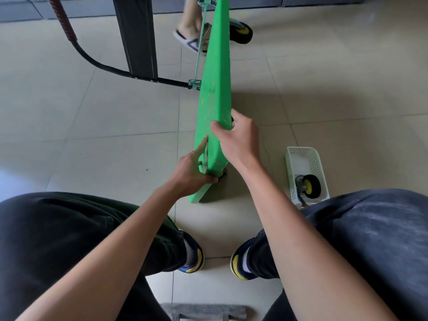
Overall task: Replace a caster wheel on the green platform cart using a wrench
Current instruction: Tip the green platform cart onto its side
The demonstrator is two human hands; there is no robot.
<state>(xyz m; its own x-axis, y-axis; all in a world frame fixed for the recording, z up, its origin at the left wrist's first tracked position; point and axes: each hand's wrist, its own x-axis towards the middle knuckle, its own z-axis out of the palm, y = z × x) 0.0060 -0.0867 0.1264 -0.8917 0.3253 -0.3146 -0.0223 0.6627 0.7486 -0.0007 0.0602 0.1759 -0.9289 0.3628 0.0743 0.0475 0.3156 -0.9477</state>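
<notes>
Cart deck (214, 89) tipped on edge on floor. Right hand (236, 137) clenched over top edge; left hand (195, 169) gripping wrench (205, 158) at near corner. Caster wheel (309, 186) lying in white basket (301, 156); fitting judged unfinished

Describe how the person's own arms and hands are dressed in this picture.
Both arms are bare from the picture's lower edge to the wrists, with no sleeves in view. The left hand and right hand wear no gloves, rings, watches or bands.
</notes>
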